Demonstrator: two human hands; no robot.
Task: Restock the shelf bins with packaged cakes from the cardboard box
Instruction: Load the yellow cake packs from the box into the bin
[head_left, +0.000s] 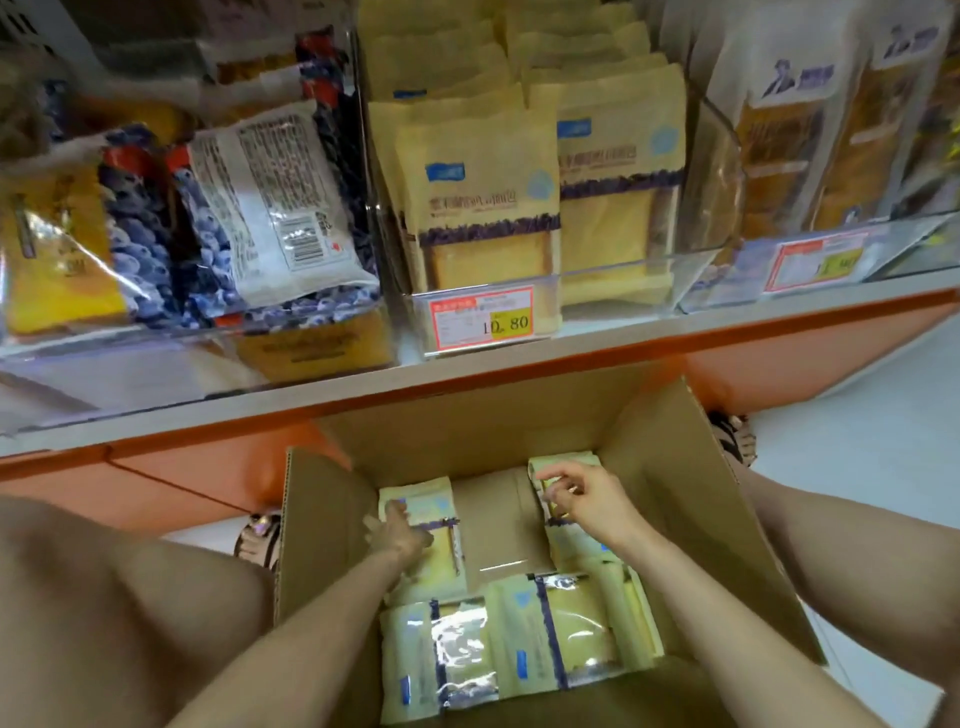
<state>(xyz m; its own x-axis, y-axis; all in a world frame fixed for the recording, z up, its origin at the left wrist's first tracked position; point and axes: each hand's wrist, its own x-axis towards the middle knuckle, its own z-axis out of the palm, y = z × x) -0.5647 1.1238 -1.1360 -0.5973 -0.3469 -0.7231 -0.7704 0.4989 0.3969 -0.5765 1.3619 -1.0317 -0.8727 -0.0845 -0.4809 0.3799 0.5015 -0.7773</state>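
Packaged cakes (566, 629) lie flat in the open cardboard box (467, 415), which sits on the floor below the shelf (519, 358), between the person's sandalled feet. Inside the box, packs fill the 6 o'clock end, one more lies at 10 o'clock and a small stack sits at 2 o'clock. Bare cardboard shows in the middle.

At 10 o'clock in the view, a clear left bin (156, 343) holds blueberry-printed bags (260, 208), one of them turned label side out. Lower down, the left sandal (257, 535) shows just beside the box's left wall. The left hand (400, 530) lies on the 10 o'clock pack (431, 499), fingers reaching towards its left edge. Blur hides whether they curl round it, so I cannot tell if it grips.

At 12 o'clock the middle bin (410, 332) is packed with upright tan bags (483, 208) in two rows, purple-banded like the packs in the box. A price tag (483, 317) reading 10.80 is on its front.

The right hand (587, 499) hovers over the 2 o'clock stack (566, 462), fingers loosely bent and holding nothing. At 2 o'clock in the view the right bin (717, 156) carries white-and-brown bags (779, 130), with a second tag (815, 262) below them. The right sandal (732, 441) shows behind the box's right corner.
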